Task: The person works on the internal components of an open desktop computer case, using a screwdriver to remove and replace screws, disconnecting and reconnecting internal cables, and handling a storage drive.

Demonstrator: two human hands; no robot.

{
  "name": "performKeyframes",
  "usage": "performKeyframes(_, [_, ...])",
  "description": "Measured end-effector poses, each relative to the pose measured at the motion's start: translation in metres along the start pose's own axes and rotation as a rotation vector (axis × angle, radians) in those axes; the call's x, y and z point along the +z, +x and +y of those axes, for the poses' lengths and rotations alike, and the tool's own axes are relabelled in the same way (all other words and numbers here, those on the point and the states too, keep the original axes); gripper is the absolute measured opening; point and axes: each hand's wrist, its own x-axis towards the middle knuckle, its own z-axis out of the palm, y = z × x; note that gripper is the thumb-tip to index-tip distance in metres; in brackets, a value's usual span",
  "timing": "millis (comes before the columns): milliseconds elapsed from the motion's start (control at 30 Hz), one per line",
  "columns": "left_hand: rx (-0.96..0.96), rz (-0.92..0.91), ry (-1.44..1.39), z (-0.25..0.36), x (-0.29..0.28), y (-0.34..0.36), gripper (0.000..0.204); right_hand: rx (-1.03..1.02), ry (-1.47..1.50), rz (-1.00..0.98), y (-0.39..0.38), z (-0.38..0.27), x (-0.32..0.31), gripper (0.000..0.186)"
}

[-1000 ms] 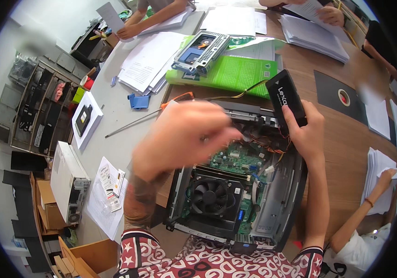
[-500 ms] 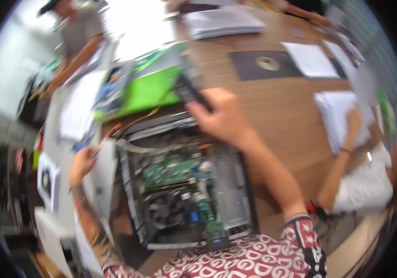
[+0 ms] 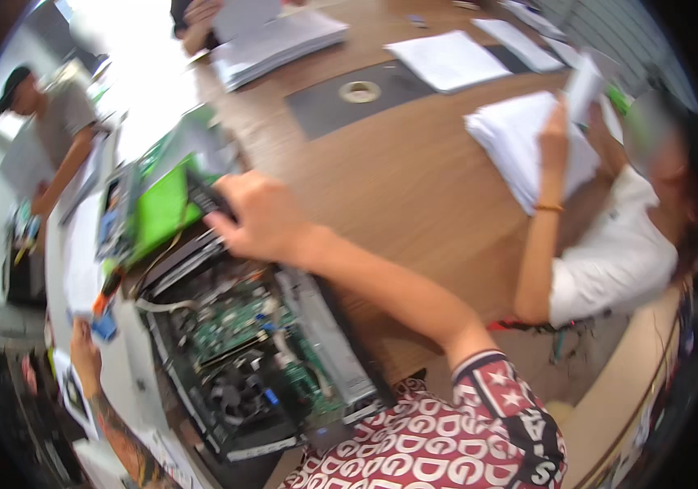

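Right hand [image 3: 263,222] closing around a black flat rectangular component [image 3: 206,196], holding it just above the open computer case [image 3: 243,350], green mat [image 3: 162,213] just beyond it, left hand [image 3: 86,352] resting at the case's left edge, grip unclear, brown table [image 3: 414,187] lying further right.

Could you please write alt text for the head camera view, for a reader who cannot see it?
A person's right hand grips a flat black component above an opened computer case on a wooden table, while the left hand rests at the case's left side. Across the table, another person in white handles a paper stack.
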Motion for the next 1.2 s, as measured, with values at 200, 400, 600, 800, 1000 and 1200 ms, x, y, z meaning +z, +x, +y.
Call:
performKeyframes(200, [-0.033,0.275,0.025,0.054,-0.098,-0.005,0.013,0.039,0.129,-0.090,0.008,-0.004,-0.015,0.028])
performKeyframes(400, [0.031,0.548,-0.262,0.058,-0.149,-0.049,0.017,0.088,0.135,-0.246,0.048,0.009,-0.016,0.035])
performKeyframes(600, [0.052,0.476,-0.837,0.152,-0.167,-0.044,0.021,0.443,0.022,-0.501,0.072,0.020,-0.015,0.050])
performKeyframes(800, [0.329,0.409,-1.224,0.225,-0.152,-0.014,0.033,0.197,-0.231,-0.163,0.056,0.027,-0.020,0.063])
performKeyframes(1000, [0.411,0.385,-1.443,0.267,-0.130,0.003,0.037,-0.149,-0.028,-0.202,0.008,-0.038,-0.038,0.033])
performKeyframes(1200, [0.614,0.139,-1.762,0.285,-0.110,0.018,0.040,-0.208,0.139,-0.393,-0.020,-0.077,-0.045,0.031])
